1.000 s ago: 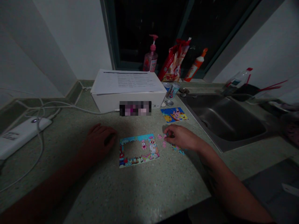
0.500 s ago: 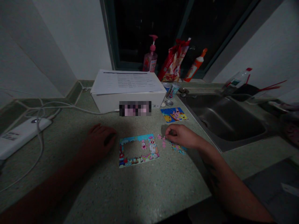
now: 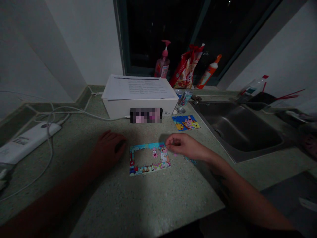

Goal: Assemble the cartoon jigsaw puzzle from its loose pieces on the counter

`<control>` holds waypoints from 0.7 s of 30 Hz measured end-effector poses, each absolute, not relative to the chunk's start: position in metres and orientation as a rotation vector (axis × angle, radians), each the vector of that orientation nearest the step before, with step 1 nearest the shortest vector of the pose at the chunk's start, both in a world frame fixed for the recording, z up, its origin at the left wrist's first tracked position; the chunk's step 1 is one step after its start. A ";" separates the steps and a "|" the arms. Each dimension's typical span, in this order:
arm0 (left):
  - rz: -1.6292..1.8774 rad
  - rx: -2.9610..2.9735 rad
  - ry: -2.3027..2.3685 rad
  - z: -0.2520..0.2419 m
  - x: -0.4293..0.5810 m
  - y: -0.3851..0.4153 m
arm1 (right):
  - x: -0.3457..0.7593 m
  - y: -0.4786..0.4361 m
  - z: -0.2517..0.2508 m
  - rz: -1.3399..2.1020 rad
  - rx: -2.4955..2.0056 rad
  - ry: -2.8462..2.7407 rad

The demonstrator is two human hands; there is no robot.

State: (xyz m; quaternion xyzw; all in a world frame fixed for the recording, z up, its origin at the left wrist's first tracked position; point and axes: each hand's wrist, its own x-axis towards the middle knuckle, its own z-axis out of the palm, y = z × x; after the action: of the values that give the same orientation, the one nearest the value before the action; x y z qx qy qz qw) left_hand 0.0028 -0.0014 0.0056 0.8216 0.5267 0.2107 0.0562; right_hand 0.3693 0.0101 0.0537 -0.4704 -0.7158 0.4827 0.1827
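A cartoon jigsaw puzzle lies flat on the counter, its border assembled around a bare middle with a pink character inside. My right hand is over its upper right corner, thumb and forefinger pinched on a small puzzle piece that the fingertips mostly cover. Loose pieces lie under and beside that wrist, partly hidden. To the left of the puzzle my left hand rests on the counter, fingers loosely curved, thumb apart, holding nothing. A blue and yellow cartoon picture card lies beyond my right hand.
A white box with printed paper on top stands behind the puzzle. Cans stand beside it, near the steel sink. On the left are a white power strip and cables. A pump bottle stands by the window.
My right hand has moved left, from the loose pieces to the puzzle's upper right corner. The left hand stays beside the puzzle. The whole view has shifted slightly.
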 end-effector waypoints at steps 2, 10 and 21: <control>0.634 2.504 1.595 0.006 0.003 -0.001 | 0.358 0.012 0.053 1.372 -1.291 -2.089; 0.623 2.522 1.574 0.007 0.003 -0.002 | 0.341 0.015 0.040 1.354 -1.271 -2.155; 0.637 2.483 1.578 0.007 0.003 -0.002 | 0.341 0.009 0.037 1.253 -1.321 -2.237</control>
State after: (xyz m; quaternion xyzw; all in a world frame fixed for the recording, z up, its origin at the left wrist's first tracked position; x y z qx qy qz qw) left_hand 0.0033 -0.0016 0.0071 0.8231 0.5232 0.2110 0.0655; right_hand 0.3412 0.0087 0.0373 -0.4543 -0.7691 0.4307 0.1285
